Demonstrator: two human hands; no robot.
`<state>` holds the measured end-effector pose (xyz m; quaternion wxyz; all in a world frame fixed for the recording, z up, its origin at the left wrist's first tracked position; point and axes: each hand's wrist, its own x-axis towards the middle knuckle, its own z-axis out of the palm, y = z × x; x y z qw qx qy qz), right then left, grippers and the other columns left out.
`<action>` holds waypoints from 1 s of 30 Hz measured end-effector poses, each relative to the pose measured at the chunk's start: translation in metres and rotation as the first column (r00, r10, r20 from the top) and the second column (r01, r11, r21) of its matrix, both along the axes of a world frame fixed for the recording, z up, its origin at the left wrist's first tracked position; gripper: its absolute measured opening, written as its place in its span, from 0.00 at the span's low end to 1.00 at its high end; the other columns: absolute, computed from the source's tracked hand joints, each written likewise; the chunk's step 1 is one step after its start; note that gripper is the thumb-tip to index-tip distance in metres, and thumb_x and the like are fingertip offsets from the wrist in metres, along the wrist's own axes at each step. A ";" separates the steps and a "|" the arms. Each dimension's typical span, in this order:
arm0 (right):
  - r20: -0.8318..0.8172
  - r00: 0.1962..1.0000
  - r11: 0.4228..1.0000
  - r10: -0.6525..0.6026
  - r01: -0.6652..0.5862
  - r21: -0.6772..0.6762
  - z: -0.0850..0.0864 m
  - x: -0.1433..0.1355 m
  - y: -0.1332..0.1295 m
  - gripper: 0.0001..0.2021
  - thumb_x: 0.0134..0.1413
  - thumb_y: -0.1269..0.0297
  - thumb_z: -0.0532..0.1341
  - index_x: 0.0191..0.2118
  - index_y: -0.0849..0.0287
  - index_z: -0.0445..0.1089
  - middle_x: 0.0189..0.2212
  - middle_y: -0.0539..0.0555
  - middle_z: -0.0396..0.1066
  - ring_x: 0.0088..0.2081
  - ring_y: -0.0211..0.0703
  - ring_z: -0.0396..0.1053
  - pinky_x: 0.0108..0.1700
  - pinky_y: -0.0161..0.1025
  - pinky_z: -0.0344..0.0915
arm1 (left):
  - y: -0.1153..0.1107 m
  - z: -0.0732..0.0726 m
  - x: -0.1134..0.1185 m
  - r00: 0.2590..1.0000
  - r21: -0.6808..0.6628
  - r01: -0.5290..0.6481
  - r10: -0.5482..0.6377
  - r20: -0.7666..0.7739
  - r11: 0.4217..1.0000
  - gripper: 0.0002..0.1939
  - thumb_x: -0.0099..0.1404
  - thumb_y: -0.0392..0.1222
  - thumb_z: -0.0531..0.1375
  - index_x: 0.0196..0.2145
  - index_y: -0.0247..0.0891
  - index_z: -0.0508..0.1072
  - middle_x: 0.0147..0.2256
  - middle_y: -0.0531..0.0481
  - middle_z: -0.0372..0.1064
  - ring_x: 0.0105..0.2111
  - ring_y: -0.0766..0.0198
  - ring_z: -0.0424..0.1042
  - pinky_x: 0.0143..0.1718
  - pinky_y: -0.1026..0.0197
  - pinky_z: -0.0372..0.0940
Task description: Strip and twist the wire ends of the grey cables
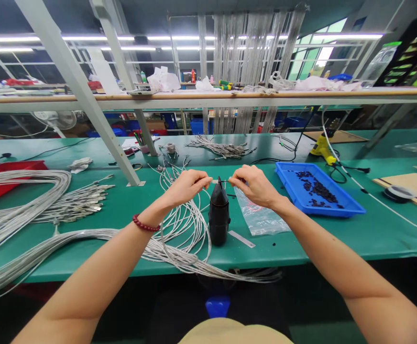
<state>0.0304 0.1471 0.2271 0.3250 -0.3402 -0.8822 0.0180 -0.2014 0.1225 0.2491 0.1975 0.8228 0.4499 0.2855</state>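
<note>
A black upright tool with a tapered top stands on the green table. My left hand is just left of its tip, thumb and fingers pinched on the end of a thin cable. From the other side my right hand pinches the same thin piece, which crosses the tool's tip between both hands. Loops of pale cable lie beside and behind my left hand. A clear plastic bag rests below my right hand, and a small pale strip lies by the tool's base.
At right are a blue tray of small black parts and a yellow heat gun. Cable bundles and a red tray occupy the left. A slanted white post rises behind my left hand; more cables lie at the back.
</note>
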 end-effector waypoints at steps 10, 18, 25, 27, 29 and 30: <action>-0.077 0.997 1.000 0.015 -0.014 0.020 0.002 0.001 -0.003 0.09 0.60 0.67 0.61 0.28 0.57 0.64 0.27 0.51 0.70 0.32 0.44 0.63 0.37 0.40 0.54 | 0.000 -0.002 0.000 0.998 0.008 0.018 -0.018 0.060 1.000 0.13 0.67 0.45 0.56 0.27 0.37 0.65 0.20 0.58 0.59 0.22 0.69 0.57 0.24 0.66 0.52; -0.076 0.997 1.000 0.019 -0.018 0.018 0.004 0.001 -0.006 0.09 0.59 0.67 0.61 0.28 0.56 0.65 0.26 0.50 0.70 0.31 0.44 0.63 0.37 0.40 0.54 | -0.001 0.002 -0.002 1.000 0.020 0.020 -0.020 0.008 1.000 0.13 0.67 0.41 0.55 0.28 0.34 0.75 0.20 0.54 0.65 0.21 0.69 0.57 0.24 0.65 0.51; -0.105 0.994 0.999 0.039 -0.037 0.024 0.004 0.001 -0.006 0.09 0.58 0.69 0.63 0.27 0.57 0.65 0.26 0.50 0.70 0.32 0.44 0.63 0.38 0.40 0.54 | 0.001 -0.003 -0.002 0.997 0.050 -0.018 0.015 0.075 0.999 0.10 0.64 0.40 0.59 0.28 0.34 0.74 0.21 0.54 0.65 0.21 0.69 0.58 0.24 0.66 0.52; -0.094 0.995 0.999 0.039 -0.036 0.029 0.004 0.001 -0.006 0.09 0.58 0.68 0.63 0.28 0.57 0.65 0.27 0.50 0.70 0.32 0.44 0.64 0.38 0.40 0.54 | 0.001 -0.003 -0.002 0.997 0.055 -0.018 0.014 0.078 0.998 0.10 0.64 0.40 0.59 0.27 0.34 0.73 0.20 0.56 0.62 0.21 0.70 0.56 0.23 0.66 0.52; -0.081 0.996 0.999 0.039 -0.036 0.032 0.004 0.002 -0.005 0.09 0.59 0.68 0.63 0.28 0.57 0.66 0.27 0.50 0.70 0.32 0.43 0.63 0.38 0.40 0.53 | 0.001 -0.003 -0.003 0.997 0.055 -0.011 0.007 0.073 0.998 0.10 0.65 0.41 0.58 0.28 0.34 0.73 0.20 0.56 0.60 0.21 0.70 0.55 0.23 0.66 0.51; -0.074 0.996 0.999 0.039 -0.037 0.032 0.004 0.002 -0.005 0.09 0.59 0.67 0.63 0.28 0.57 0.66 0.26 0.50 0.70 0.31 0.43 0.63 0.38 0.40 0.53 | 0.000 -0.003 -0.003 0.998 0.055 -0.006 0.002 0.069 0.998 0.10 0.66 0.42 0.58 0.29 0.34 0.74 0.20 0.57 0.59 0.21 0.70 0.55 0.23 0.66 0.50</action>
